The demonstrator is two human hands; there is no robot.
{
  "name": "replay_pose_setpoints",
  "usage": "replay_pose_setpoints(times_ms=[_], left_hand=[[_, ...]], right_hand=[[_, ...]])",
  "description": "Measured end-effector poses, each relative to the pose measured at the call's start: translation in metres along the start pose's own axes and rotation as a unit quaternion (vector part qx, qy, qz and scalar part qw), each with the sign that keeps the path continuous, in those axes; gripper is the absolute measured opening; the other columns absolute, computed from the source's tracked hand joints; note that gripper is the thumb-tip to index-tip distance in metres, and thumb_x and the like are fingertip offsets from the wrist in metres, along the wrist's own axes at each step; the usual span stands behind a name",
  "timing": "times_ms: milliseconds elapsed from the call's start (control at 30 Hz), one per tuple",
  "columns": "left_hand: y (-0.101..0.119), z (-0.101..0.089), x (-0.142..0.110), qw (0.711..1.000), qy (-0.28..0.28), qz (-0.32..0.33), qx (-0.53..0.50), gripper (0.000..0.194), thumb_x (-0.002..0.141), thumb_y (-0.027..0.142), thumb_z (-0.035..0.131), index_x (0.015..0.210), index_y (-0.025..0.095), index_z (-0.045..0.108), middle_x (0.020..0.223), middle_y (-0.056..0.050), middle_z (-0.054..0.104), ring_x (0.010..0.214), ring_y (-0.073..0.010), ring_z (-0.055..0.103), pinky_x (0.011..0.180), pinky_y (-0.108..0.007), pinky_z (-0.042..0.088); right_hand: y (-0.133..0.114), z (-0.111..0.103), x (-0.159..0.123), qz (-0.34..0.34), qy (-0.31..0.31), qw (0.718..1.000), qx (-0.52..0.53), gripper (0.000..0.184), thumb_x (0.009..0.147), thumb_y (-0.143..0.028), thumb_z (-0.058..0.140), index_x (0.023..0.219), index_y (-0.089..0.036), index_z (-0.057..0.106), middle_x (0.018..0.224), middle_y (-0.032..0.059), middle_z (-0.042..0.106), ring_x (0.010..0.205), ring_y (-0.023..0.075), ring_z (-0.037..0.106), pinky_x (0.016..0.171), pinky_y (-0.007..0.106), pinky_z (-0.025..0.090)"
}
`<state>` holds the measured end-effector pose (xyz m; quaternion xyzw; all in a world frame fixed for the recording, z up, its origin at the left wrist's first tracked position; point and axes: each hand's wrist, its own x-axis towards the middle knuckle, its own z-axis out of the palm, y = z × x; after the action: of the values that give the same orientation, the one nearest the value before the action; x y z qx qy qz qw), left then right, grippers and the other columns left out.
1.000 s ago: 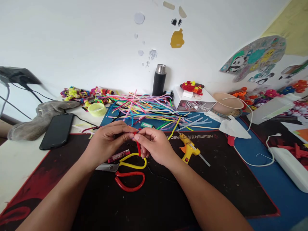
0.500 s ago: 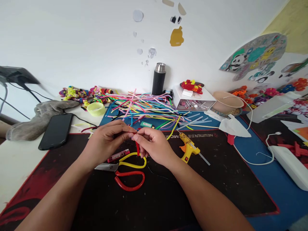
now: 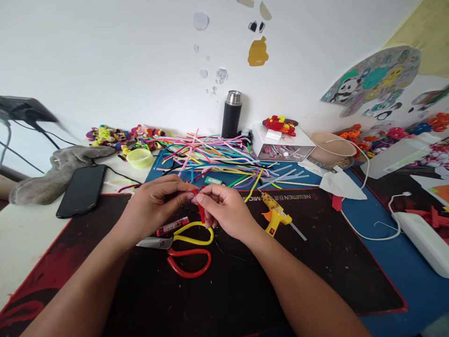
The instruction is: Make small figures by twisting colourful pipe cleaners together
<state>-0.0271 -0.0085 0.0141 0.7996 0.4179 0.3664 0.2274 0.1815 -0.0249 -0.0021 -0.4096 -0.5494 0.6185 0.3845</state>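
Note:
Between my two hands is a red pipe cleaner [image 3: 201,214], its end hanging down below the fingertips. My left hand [image 3: 154,206] pinches it with thumb and forefinger. My right hand [image 3: 224,208] grips it from the other side, thumb on top and the other fingers curled under. The part right at the fingertips is small and mostly hidden. Under the hands, on the black mat, lie scissors [image 3: 189,263] with one red and one yellow handle. A red tube with a label [image 3: 172,226] rests just above their blades.
A yellow glue gun [image 3: 278,214] lies right of my hands. Behind is a heap of colourful pipe cleaners [image 3: 210,152], with a black thermos [image 3: 231,114] and white box [image 3: 280,145]. A phone [image 3: 81,191] lies left; a white power strip [image 3: 423,243] sits right.
Both hands stay almost in place, pinching the red pipe cleaner. The fingertips have shifted slightly, and a little more red shows between them.

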Motion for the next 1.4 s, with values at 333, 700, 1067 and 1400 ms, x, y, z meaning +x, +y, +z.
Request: replay_pose_setpoints(times_ms=[333,700,1067,1400], left_hand=[[-0.0001,-0.0006,0.0005,0.999,0.004,0.034,0.022,0.016,0.099,0.027,0.069,0.099,0.023,0.084,0.089,-0.003,0.077,0.079,-0.0163,0.070,0.074,-0.025,0.055],[0.0004,-0.0006,-0.0002,0.998,-0.004,0.055,0.044,0.017,0.100,0.025,0.067,0.097,0.023,0.083,0.088,-0.004,0.078,0.077,-0.0168,0.069,0.073,-0.026,0.054],[-0.0004,-0.0006,-0.0001,0.997,-0.006,0.072,0.037,0.016,0.101,0.027,0.067,0.098,0.024,0.083,0.089,-0.004,0.079,0.077,-0.0172,0.070,0.072,-0.026,0.054],[0.0019,0.0000,-0.0014,0.997,-0.020,0.041,0.056,0.021,0.101,0.037,0.066,0.099,0.024,0.082,0.086,-0.003,0.078,0.072,-0.0162,0.069,0.068,-0.024,0.052]], right_hand=[[0.0040,0.0014,0.0000,-0.018,0.023,0.998,-0.047,0.016,0.099,-0.032,0.066,0.088,-0.021,0.065,0.058,-0.0071,0.059,0.044,0.0098,0.058,0.047,0.022,0.043],[0.0096,0.0025,-0.0014,-0.048,0.047,0.991,-0.119,0.016,0.100,-0.031,0.064,0.087,-0.022,0.065,0.061,-0.0051,0.062,0.047,0.0117,0.060,0.049,0.024,0.044],[0.0074,0.0025,-0.0014,-0.061,0.062,0.981,-0.171,0.015,0.096,-0.032,0.065,0.083,-0.023,0.065,0.064,-0.0029,0.063,0.055,0.0142,0.058,0.052,0.026,0.039],[0.0091,0.0024,-0.0002,-0.084,0.073,0.973,-0.203,0.016,0.094,-0.032,0.066,0.081,-0.024,0.064,0.067,-0.0019,0.064,0.059,0.0147,0.055,0.055,0.027,0.038]])
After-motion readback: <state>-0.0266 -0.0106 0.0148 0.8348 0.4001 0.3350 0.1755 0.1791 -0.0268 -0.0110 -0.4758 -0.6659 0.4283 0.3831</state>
